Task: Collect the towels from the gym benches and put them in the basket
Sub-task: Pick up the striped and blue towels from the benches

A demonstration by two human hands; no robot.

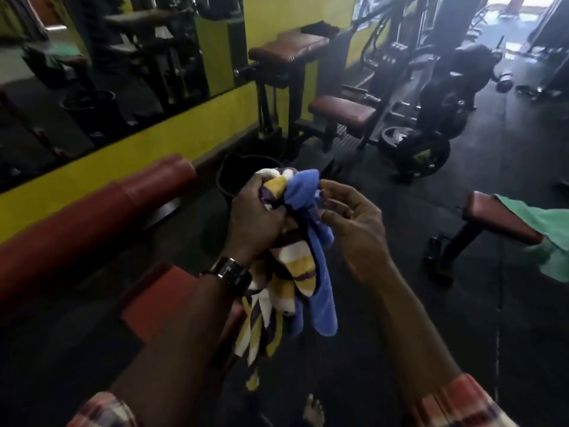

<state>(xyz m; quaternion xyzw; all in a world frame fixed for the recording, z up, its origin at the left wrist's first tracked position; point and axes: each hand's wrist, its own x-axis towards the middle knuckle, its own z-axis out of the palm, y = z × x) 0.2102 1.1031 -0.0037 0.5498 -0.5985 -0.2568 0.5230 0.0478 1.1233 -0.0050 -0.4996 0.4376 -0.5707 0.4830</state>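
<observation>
Padded red bench (pixel 77 229), smooth vinyl; dark round basket (pixel 243 177) on the floor beyond. Left hand (pixel 255 217) clenched around soft striped towel (pixel 289 272) and blue towel (pixel 320 257) (both hanging limp). Right hand (pixel 354 217) spread loose, fingertips at blue cloth. Green towel (pixel 551 238) draped over far bench (pixel 498 220)

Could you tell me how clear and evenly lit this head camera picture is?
Head view: dim overall, with blown-out daylight at the doorway; wide-angle bending along the mirror; hazy, soft background machines; the striped towel and blue towel in the left hand are fairly sharp.
</observation>
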